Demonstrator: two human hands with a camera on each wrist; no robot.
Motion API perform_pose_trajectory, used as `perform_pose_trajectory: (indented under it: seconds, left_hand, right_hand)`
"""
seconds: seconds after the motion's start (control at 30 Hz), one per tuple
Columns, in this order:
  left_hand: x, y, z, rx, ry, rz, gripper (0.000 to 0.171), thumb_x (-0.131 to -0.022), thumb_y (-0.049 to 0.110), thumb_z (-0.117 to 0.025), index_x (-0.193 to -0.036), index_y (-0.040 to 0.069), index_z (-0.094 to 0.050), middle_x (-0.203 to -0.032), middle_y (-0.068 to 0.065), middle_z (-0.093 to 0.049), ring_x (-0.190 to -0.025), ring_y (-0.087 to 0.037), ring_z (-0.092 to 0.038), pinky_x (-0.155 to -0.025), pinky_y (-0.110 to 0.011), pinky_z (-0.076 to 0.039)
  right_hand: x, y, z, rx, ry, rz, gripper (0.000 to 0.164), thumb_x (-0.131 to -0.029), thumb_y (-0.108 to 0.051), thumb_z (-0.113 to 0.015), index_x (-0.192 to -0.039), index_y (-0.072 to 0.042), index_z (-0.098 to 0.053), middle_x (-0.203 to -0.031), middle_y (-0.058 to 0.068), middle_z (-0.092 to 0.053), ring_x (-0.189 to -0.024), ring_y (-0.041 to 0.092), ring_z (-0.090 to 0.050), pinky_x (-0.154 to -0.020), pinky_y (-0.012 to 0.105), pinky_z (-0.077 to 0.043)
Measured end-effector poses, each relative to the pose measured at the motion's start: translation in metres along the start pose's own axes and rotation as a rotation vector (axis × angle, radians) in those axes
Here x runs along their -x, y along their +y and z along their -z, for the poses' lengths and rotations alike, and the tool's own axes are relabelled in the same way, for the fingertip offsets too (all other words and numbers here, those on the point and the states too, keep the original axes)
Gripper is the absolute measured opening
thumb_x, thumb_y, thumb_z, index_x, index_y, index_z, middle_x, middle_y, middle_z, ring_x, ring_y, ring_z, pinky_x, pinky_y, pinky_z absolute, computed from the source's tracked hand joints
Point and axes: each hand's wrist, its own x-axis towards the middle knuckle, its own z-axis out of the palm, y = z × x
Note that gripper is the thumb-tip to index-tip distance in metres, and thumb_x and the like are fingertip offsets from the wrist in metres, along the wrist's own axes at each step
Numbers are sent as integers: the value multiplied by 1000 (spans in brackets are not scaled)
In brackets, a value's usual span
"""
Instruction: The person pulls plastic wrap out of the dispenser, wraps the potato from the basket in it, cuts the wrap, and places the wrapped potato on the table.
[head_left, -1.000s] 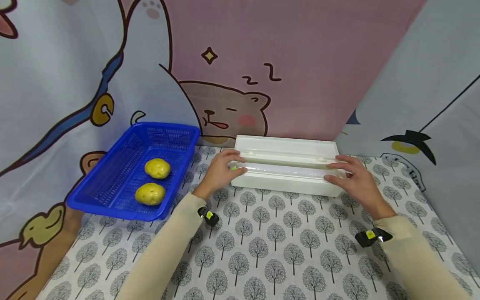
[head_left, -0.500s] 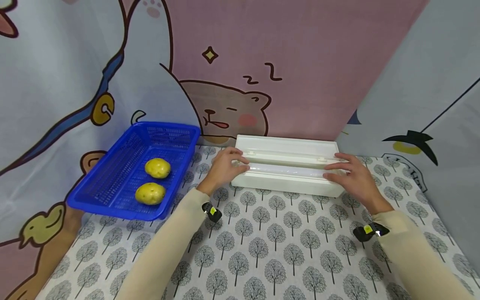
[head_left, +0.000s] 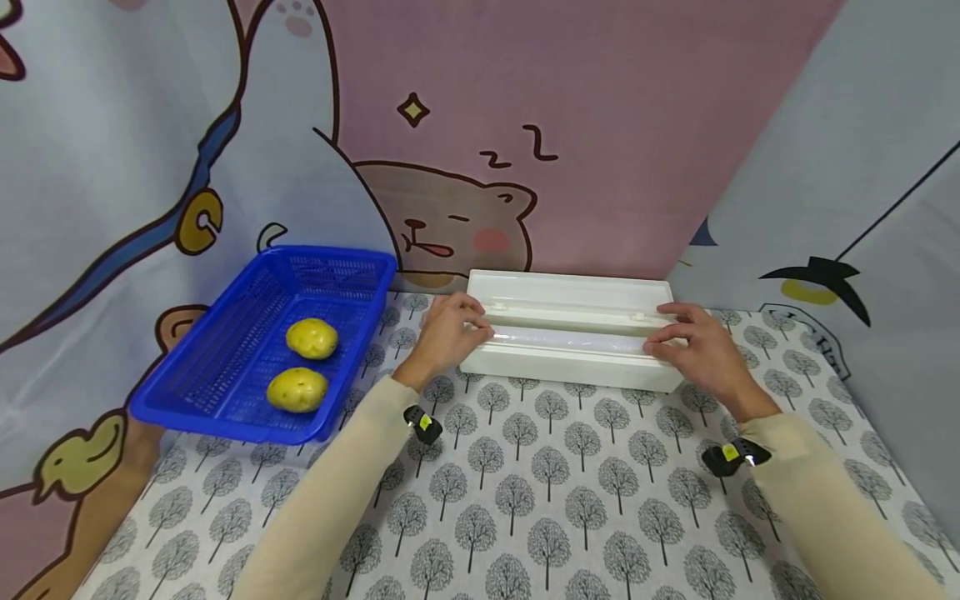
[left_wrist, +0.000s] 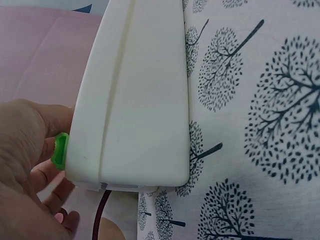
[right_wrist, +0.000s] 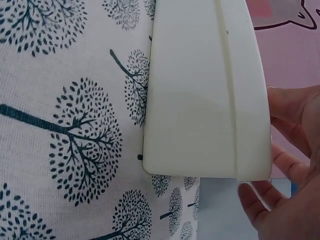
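1. My left hand (head_left: 448, 335) is at the left end of the white roll (head_left: 570, 339), fingers bent, thumb close to forefinger; I can't tell whether they pinch it.
2. My right hand (head_left: 697, 348) mirrors it at the right end, its hold equally unclear.
3. The roll lies inside the white box (head_left: 570, 372), its long axis crosswise between my hands, neither clearly nearer.
4. Left of my left hand: the blue basket (head_left: 217, 428) with two potatoes (head_left: 297, 390).

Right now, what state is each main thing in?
White box: open, lid tilted back
Pale roll: lying in the box
Two potatoes: lying apart
Blue basket: upright, holding both
Left hand: bent at the box's left end, grip unclear
Right hand: bent at its right end, grip unclear
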Motion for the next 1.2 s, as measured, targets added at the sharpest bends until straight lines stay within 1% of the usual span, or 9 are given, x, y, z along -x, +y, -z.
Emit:
perform_pose_trajectory:
  seconds: [0.23, 0.37, 0.5, 0.63, 0.77, 0.87, 1.0, 1.1, 1.2]
  left_hand:
    - [0, -1, -2, -50, 14, -70, 12, -103, 18, -77, -99, 11, -86, -122, -4, -76, -131, -34, -56, -109, -59, -39]
    - [1, 0, -1, -28, 6, -89, 11, -105, 16, -75, -102, 9, -83, -119, -6, -77, -128, -34, -60, -113, -59, -37]
    - [1, 1, 0, -15, 0, -94, 13, -107, 12, -70, -105, 9, -83, -113, -5, -79, -119, -32, -65, -115, -57, -38]
    - [0, 1, 1, -8, 6, -107, 15, -109, 9, -67, -106, 8, -81, -95, -3, -76, -86, -22, -64, -95, -44, -50]
    - [0, 3, 2, 7, 6, -112, 16, -112, 11, -64, -107, 9, -79, -79, -2, -67, -63, -15, -47, -67, -35, -45]
    - [0, 3, 3, 21, -3, -99, 16, -113, 11, -62, -107, 10, -77, -86, -3, -73, -65, -14, -51, -66, -33, -46]
    - [0, 5, 5, 46, -14, -68, 15, -114, 12, -59, -109, 10, -73, -106, -2, -82, -84, -16, -70, -75, -35, -56]
    - [-1, 7, 6, 62, -19, -41, 16, -115, 12, -57, -110, 10, -72, -110, -2, -82, -97, -21, -77, -83, -38, -60]
    - [-1, 8, 8, 86, -17, -22, 16, -116, 13, -56, -111, 10, -71, -109, -2, -83, -100, -26, -79, -83, -40, -61]
  right_hand:
    - [2, 2, -4, 35, 94, 187, 6, -95, 0, -84, -92, 3, -81, -132, 25, -62, -130, 56, -45, -96, 67, -38]
    - [3, 2, -6, 69, 105, 198, 7, -96, -2, -83, -94, 3, -80, -120, 23, -68, -117, 49, -52, -90, 60, -42]
    - [4, 1, -5, 85, 112, 196, 3, -98, -2, -81, -99, 0, -78, -105, 17, -75, -94, 35, -65, -79, 41, -51]
    - [4, -2, -3, 81, 99, 140, 4, -104, -6, -77, -105, -3, -78, -97, 14, -78, -81, 25, -67, -69, 29, -52]
    - [3, -5, -1, 103, 80, 108, 9, -107, -13, -75, -106, -5, -77, -87, 8, -75, -69, 17, -57, -61, 32, -46]
    - [2, -6, -1, 110, 81, 110, 9, -108, -15, -73, -104, -7, -75, -83, 5, -74, -66, 16, -55, -58, 32, -44]
    - [1, -7, -1, 101, 93, 107, 10, -111, -14, -68, -105, -7, -72, -92, 9, -79, -74, 20, -63, -63, 31, -46]
    - [1, -7, -1, 85, 96, 110, 12, -114, -14, -63, -107, -7, -70, -98, 11, -81, -84, 27, -71, -67, 28, -47]
    - [0, -8, 0, 66, 87, 109, 14, -115, -15, -60, -109, -6, -68, -100, 11, -81, -91, 34, -75, -70, 22, -46]
